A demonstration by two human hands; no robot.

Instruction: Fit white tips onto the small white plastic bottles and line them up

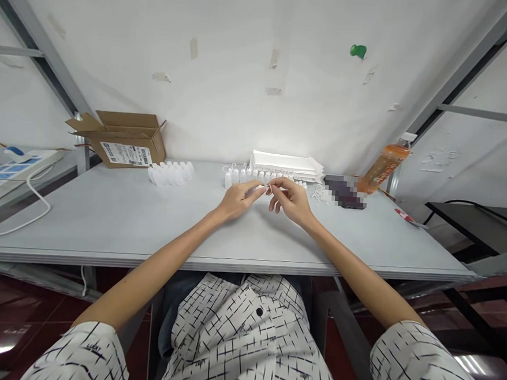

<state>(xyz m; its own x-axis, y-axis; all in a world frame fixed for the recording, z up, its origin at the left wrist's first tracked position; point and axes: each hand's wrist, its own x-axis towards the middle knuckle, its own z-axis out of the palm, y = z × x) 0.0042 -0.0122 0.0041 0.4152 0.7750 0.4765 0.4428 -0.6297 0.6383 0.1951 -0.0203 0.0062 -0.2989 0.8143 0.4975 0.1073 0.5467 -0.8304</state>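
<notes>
My left hand [236, 200] is closed, its thumb and forefinger pinching a small white piece mostly hidden by the fingers. Against it, my right hand [295, 201] pinches a thin white loop [270, 187] at its fingertips, the other fingers curled loosely. Both hands meet above the table's middle. Just behind them stand rows of small white bottle-shaped pieces [228, 179], several with loops on top; my hands partly cover them. To the right of my right hand lies a loose pile of small white loops or strips [320, 194].
Translucent white rounded pieces [170, 174] stand in rows at left, before an open cardboard box [126, 140]. Stacked white trays or sheets [285, 163] lie at the back. A blurred dark phone-like object [346, 192] and an orange drink bottle [384, 167] are at right. A power strip [15, 173] lies far left.
</notes>
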